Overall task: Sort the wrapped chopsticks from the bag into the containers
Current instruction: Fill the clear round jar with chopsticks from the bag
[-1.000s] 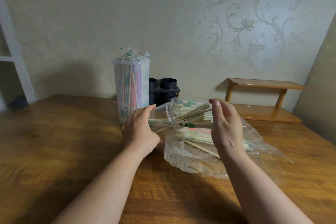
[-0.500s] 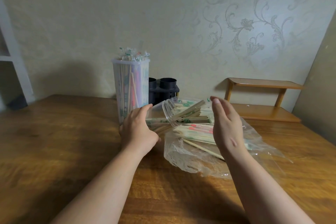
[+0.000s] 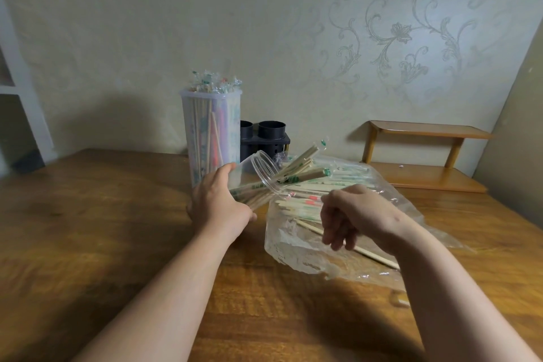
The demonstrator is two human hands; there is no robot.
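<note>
Wrapped chopsticks (image 3: 296, 169) poke from a tilted clear jar (image 3: 260, 169) gripped by the left hand (image 3: 217, 203). More lie in the plastic bag (image 3: 293, 247) on the wooden table (image 3: 102, 214), under the right hand (image 3: 352, 213), whose fingers (image 3: 332, 232) hang loosely curled, holding nothing.

Looks like a home room: swirled floral wallpaper (image 3: 396, 35) at 1 o'clock, worn wooden surface (image 3: 102, 214), small wooden shelf (image 3: 426, 132) at 2 o'clock.

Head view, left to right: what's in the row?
white shelving → tall container → black holder → right hand → wooden shelf. Left out: left hand and its jar, which overlap the tall container.
</note>
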